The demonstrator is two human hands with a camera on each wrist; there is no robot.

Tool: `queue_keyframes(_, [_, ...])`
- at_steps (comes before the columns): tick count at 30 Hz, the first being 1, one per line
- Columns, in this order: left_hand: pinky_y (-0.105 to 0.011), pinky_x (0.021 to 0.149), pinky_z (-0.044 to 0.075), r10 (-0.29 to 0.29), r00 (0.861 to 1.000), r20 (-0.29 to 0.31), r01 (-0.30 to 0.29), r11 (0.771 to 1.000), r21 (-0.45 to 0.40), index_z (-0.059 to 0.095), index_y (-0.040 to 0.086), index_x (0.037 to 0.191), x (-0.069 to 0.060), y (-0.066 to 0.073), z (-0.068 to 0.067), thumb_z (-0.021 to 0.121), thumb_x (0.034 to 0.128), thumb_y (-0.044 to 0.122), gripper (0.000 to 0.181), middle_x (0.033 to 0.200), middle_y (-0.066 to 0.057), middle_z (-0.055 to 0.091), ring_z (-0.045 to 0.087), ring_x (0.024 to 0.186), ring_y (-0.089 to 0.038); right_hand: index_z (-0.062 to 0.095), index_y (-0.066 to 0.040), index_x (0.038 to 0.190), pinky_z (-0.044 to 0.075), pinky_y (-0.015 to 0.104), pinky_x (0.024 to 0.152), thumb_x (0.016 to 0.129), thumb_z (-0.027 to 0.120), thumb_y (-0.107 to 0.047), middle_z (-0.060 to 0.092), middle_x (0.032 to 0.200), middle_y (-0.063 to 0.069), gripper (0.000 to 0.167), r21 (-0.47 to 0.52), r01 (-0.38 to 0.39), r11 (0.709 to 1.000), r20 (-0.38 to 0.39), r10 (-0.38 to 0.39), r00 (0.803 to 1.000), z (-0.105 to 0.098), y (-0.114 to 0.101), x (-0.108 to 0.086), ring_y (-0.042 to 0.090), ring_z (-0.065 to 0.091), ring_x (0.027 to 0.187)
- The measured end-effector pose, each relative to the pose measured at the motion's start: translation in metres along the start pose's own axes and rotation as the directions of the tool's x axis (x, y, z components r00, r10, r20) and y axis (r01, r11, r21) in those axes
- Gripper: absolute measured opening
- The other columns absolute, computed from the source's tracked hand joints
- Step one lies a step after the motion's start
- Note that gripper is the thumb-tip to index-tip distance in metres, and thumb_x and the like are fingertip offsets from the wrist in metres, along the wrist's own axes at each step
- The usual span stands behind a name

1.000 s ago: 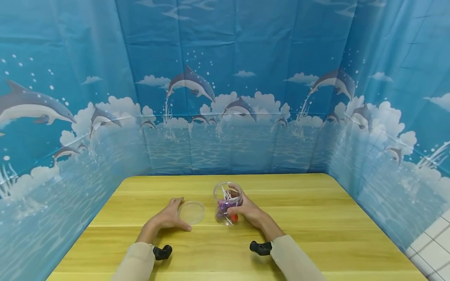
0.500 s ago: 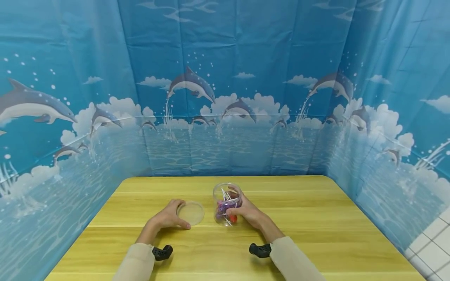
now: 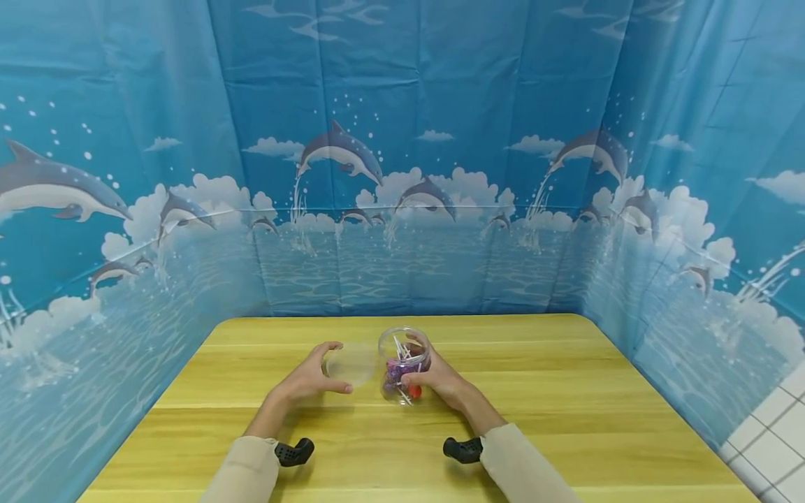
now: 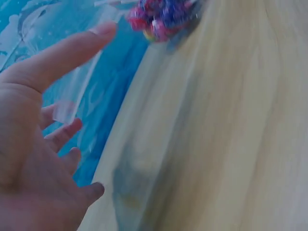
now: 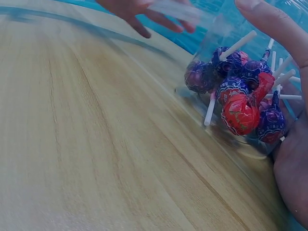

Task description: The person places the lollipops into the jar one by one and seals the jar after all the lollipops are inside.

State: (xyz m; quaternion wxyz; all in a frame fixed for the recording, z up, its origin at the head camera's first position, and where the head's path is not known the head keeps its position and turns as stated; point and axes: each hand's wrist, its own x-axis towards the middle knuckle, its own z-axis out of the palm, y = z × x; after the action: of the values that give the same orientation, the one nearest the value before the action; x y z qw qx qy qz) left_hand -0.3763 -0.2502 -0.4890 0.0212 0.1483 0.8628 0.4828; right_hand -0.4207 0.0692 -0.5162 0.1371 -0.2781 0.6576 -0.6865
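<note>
A clear round lid is up off the table, left of a clear jar. Thumb and fingers of my left hand grip that lid by its edge; the left wrist view shows the lid edge-on between them. The jar stands upright and uncovered on the table, with several wrapped lollipops inside, mostly purple and one red, their white sticks pointing various ways. My right hand holds the jar from its right side, thumb in front and fingers behind.
A yellow wood-grain table lies under both hands. Blue dolphin-print sheeting rises behind it and along both sides. Black wrist devices sit at both cuffs, and white tiles show at the lower right.
My left hand has raised the lid from the table and moved it right and slightly farther back, nearer the jar. The right hand and jar have stayed nearly still.
</note>
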Motion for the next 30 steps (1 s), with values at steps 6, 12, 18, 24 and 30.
queue_keyframes(6, [-0.063, 0.106, 0.037, 0.014, 1.000, -0.013, -0.016, 0.993, -0.120, 0.033, 0.013, 0.158, 0.004, 0.010, 0.001, 0.091, 0.0804, 0.027, 0.098, 0.165, -0.015, 0.026, 0.024, 0.149, -0.046, 0.025, -0.022, 0.161, 0.028, 0.054, 0.117, 0.089, 0.081, -0.008, 0.028, 0.163, 0.020, 0.092, -0.031, -0.010, 0.999, -0.022, 0.009, 1.000, 0.002, 0.001, -0.001, 0.037, 0.041, 0.142])
queue_keyframes(12, [-0.056, 0.106, 0.043, 0.064, 0.997, -0.044, -0.073, 0.961, -0.265, 0.033, 0.016, 0.157, 0.010, 0.024, 0.005, 0.090, 0.0821, 0.016, 0.094, 0.164, -0.013, 0.027, 0.027, 0.149, -0.043, 0.025, -0.021, 0.161, 0.030, 0.054, 0.116, 0.090, 0.079, -0.005, 0.032, 0.161, 0.019, 0.091, -0.031, 0.002, 1.000, -0.029, -0.003, 1.000, 0.002, 0.000, -0.002, 0.036, 0.044, 0.139])
queue_keyframes(18, [-0.051, 0.101, 0.049, 0.145, 0.989, -0.011, -0.137, 0.908, -0.396, 0.028, 0.010, 0.158, 0.021, 0.042, 0.016, 0.083, 0.0870, 0.007, 0.090, 0.159, -0.020, 0.035, 0.038, 0.144, -0.043, 0.025, -0.022, 0.161, 0.029, 0.054, 0.116, 0.090, 0.080, -0.007, 0.031, 0.161, 0.020, 0.091, -0.052, -0.016, 0.999, -0.039, 0.014, 0.999, 0.003, 0.000, -0.001, 0.037, 0.043, 0.140])
queue_keyframes(24, [-0.058, 0.108, 0.040, 0.185, 0.982, 0.027, -0.164, 0.921, -0.353, 0.034, 0.016, 0.157, 0.036, 0.064, 0.031, 0.083, 0.0887, 0.011, 0.084, 0.157, -0.019, 0.034, 0.030, 0.148, -0.045, 0.025, -0.025, 0.161, 0.033, 0.053, 0.114, 0.090, 0.081, -0.011, 0.027, 0.163, 0.020, 0.092, -0.047, -0.007, 0.999, -0.031, 0.005, 1.000, 0.004, -0.001, 0.000, 0.036, 0.045, 0.139])
queue_keyframes(30, [-0.060, 0.102, 0.044, 0.225, 0.973, 0.051, -0.205, 0.943, -0.262, 0.042, 0.026, 0.156, 0.047, 0.082, 0.045, 0.083, 0.0885, 0.020, 0.079, 0.158, -0.011, 0.033, 0.030, 0.148, -0.040, 0.020, -0.027, 0.162, 0.037, 0.048, 0.112, 0.091, 0.079, -0.010, 0.032, 0.161, 0.015, 0.094, -0.027, -0.013, 1.000, -0.012, 0.013, 1.000, 0.005, -0.002, -0.002, 0.031, 0.049, 0.136])
